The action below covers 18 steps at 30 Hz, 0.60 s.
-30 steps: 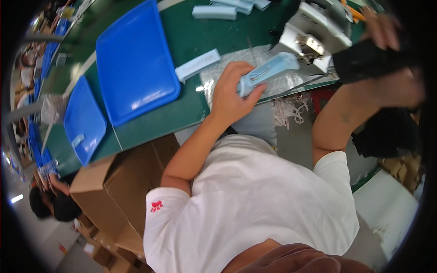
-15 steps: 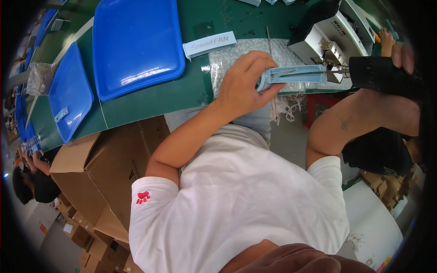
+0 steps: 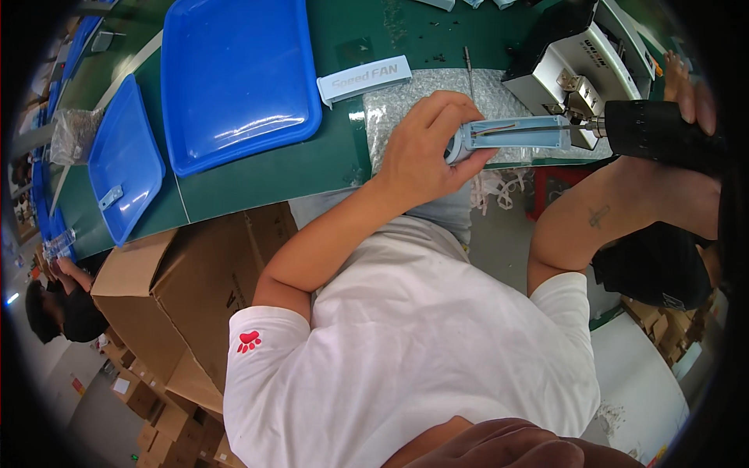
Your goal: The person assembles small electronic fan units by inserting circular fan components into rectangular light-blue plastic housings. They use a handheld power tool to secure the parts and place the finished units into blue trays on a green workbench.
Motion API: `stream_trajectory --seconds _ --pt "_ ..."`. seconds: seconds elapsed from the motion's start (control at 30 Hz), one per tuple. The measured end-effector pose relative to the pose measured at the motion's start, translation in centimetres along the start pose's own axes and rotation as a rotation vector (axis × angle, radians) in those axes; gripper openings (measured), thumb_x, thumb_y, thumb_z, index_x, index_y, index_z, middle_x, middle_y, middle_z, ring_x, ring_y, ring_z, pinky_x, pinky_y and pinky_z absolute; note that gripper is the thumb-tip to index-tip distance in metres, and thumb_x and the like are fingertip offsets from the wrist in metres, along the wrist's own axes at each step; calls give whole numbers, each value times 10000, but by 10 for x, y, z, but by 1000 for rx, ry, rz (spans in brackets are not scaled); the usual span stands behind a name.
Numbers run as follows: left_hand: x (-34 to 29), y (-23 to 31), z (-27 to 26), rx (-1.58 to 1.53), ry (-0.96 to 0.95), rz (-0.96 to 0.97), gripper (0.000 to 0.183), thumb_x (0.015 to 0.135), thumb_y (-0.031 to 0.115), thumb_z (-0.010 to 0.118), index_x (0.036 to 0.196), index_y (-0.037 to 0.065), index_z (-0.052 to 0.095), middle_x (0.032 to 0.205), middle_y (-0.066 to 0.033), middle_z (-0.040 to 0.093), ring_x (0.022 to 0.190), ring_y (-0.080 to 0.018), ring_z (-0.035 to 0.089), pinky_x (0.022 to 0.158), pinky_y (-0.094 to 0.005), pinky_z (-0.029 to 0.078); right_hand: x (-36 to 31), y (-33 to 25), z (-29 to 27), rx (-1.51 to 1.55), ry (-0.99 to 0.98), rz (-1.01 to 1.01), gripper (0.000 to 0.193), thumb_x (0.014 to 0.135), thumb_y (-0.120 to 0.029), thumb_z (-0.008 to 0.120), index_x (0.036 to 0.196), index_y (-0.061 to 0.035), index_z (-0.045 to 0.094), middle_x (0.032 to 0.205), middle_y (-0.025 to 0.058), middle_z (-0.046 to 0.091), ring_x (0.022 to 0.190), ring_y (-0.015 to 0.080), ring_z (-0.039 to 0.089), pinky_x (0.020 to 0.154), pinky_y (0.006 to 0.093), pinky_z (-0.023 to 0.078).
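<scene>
My left hand (image 3: 425,148) is closed around the rounded end of a narrow light-blue plastic housing (image 3: 538,140), fingers above and thumb below. Its open side faces up and shows thin wires running along it. From the right, a black power screwdriver (image 3: 655,134) lies level, its bit meeting the housing's far end. My right hand (image 3: 704,109) grips the screwdriver; only some fingers show at the dark rim. Beyond my left hand, a matching light-blue cover (image 3: 367,80) with printed lettering rests on the green table (image 3: 265,183).
Bubble wrap (image 3: 390,97) lies under my hands, with a thin screwdriver (image 3: 468,66) at its far edge. A black-and-white box device (image 3: 546,66) stands right. Blue trays (image 3: 312,101) are left; a cardboard box (image 3: 195,288) sits below the table edge. Another person's fingers (image 3: 672,70) show far right.
The whole view has shifted slightly, with the scene a little further right. The housing has tilted slightly in my left hand; the power screwdriver remains at its end.
</scene>
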State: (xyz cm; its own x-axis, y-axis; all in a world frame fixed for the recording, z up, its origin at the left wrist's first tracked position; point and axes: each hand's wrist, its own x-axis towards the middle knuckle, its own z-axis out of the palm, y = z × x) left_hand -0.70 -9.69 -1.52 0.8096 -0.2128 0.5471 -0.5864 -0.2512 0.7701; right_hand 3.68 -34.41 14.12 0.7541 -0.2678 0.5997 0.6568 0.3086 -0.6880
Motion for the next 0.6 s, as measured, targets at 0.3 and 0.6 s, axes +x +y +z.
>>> stream_trajectory --seconds 0.3,0.6 --pt "-4 -1 3 -8 18 27 428 706 107 876 1039 42 616 1055 -133 654 928 -322 652 783 -384 536 -7 5 -7 37 27 20 859 750 -713 655 1121 42 480 964 106 505 717 156 519 648 281 448" --pt "4 6 -1 42 25 66 392 721 79 857 1021 31 608 1042 -156 652 908 -347 655 771 -404 535 9 8 -9 55 -30 44 962 686 -768 684 1124 60 463 991 111 478 749 163 503 683 286 438"
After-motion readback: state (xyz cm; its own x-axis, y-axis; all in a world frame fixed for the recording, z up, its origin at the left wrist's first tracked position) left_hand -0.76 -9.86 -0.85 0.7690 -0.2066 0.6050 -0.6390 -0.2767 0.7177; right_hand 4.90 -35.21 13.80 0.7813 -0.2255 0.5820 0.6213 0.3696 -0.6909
